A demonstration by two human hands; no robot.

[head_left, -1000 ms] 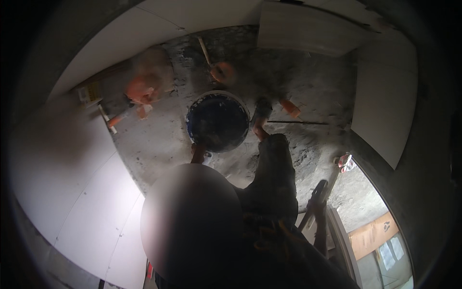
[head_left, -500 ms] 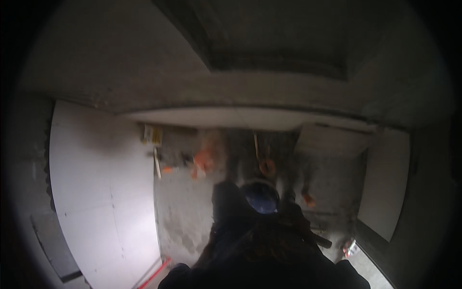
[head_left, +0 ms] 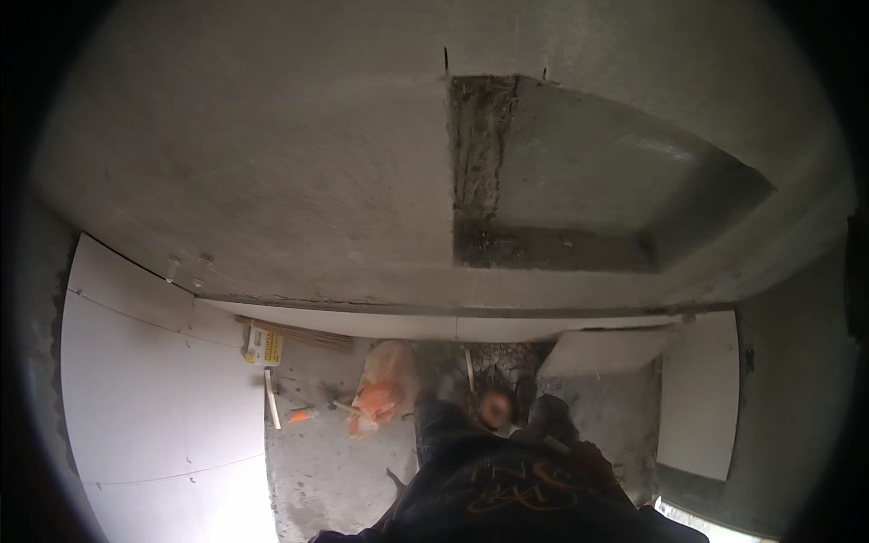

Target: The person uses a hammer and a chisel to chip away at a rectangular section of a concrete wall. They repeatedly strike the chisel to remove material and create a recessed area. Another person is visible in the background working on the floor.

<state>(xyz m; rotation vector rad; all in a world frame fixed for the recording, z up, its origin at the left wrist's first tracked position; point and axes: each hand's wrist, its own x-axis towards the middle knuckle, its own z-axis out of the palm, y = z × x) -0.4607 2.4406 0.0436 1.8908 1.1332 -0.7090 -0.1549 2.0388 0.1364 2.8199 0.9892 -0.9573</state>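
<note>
- Nearest is the person's own dark top point(head_left: 507, 493), filling the lower middle of the view; both sleeves run forward, but the left hand and right hand are hidden behind the body and the blur, so I cannot tell whether they are clenched, loose or holding anything.
- Just past the sleeves sits a blurred round orange thing point(head_left: 495, 409) on the rough floor point(head_left: 317, 462), closest to where the hands would be.
- To the left lie an orange-and-white bag point(head_left: 382, 398) and a few small tools (too small to name).
- White tiles point(head_left: 136, 398) already cover the left wall's lower part, and more stand at the right point(head_left: 697, 398).
- Farthest, the grey wall point(head_left: 272, 181) and its recess point(head_left: 579, 190) are bare, so by my judgement most tiling is left to do.
</note>
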